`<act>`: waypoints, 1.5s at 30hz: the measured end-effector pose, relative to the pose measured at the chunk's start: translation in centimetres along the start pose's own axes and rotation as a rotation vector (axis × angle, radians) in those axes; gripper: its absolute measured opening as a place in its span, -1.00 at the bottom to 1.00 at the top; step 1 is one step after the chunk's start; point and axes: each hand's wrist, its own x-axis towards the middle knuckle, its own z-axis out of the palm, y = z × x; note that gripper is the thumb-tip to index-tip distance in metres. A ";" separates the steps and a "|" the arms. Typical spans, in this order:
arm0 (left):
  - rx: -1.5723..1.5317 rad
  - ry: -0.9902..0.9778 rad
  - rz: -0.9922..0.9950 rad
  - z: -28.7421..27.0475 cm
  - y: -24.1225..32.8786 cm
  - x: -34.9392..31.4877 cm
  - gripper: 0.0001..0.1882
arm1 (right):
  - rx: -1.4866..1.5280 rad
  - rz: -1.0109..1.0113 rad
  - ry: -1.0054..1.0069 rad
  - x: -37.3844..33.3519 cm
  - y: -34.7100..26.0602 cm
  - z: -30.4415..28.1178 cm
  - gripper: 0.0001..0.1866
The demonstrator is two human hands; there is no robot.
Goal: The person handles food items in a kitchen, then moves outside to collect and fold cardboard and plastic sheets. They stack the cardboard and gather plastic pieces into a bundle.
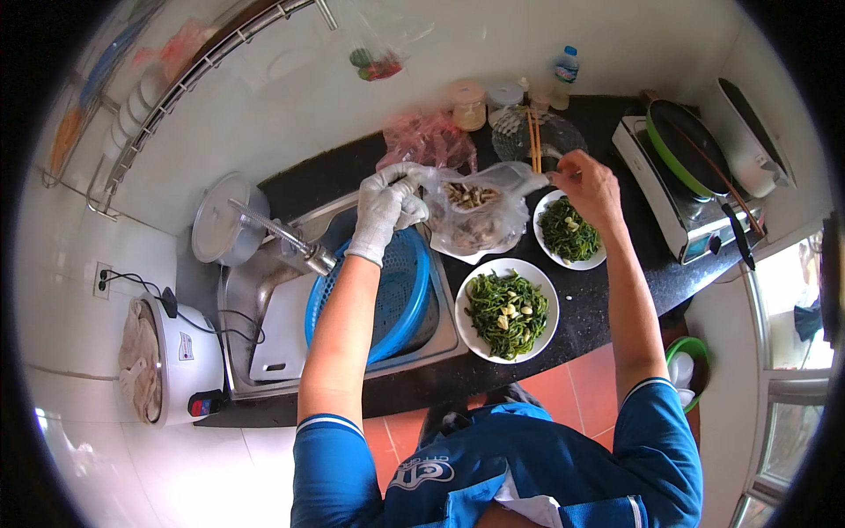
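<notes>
My left hand [385,211], in a pale knit glove, pinches one side of a clear plastic bag [506,231]. My bare right hand [591,185] has its fingers closed on the bag's other side, so the bag stretches between them. Brownish food pieces [469,195] show inside it; their kind is unclear. Under the bag, a white edge [475,257] peeks out, perhaps of a dish. Closer to me is a white plate [552,319] of cooked greens [503,330] with pale garlic-like pieces. A second white plate [600,260] of greens [568,231] lies below my right hand.
The sink [447,330] at left holds a blue colander [414,326] and white cutting board [280,330]. Chopsticks [534,141], jars [468,107] and a pink bag [422,141] stand behind. At right, a green pan [678,141] sits on a stove [656,189].
</notes>
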 end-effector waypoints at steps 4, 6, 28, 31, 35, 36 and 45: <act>0.107 -0.018 0.039 0.6 1.2 -0.5 -0.85 | 0.346 -0.259 0.209 0.1 -3.9 0.3 -0.88; 0.188 -0.018 0.103 1.1 1.4 -0.7 -0.85 | 0.321 -0.501 0.076 0.1 -6.0 2.0 -0.87; -0.052 -0.039 0.025 -0.9 -0.7 -6.8 -0.83 | -0.304 -0.401 -0.735 -0.5 -3.9 8.2 -0.76; -0.050 -0.054 0.016 -0.6 -0.8 -7.3 -0.80 | -0.414 -0.470 -0.890 -1.6 -4.2 9.4 -0.78; 0.077 -0.024 0.061 -0.8 -1.4 -8.0 -0.77 | -0.419 -0.378 -0.493 -1.5 -3.9 11.1 -0.82; 0.082 -0.012 0.041 -0.9 -1.5 -8.2 -0.76 | -0.424 -0.377 -0.499 -1.2 -3.8 11.5 -0.83; 0.095 -0.025 0.049 -0.3 -1.2 -9.0 -0.70 | -0.496 -0.467 -0.420 -1.7 -4.0 15.3 -0.86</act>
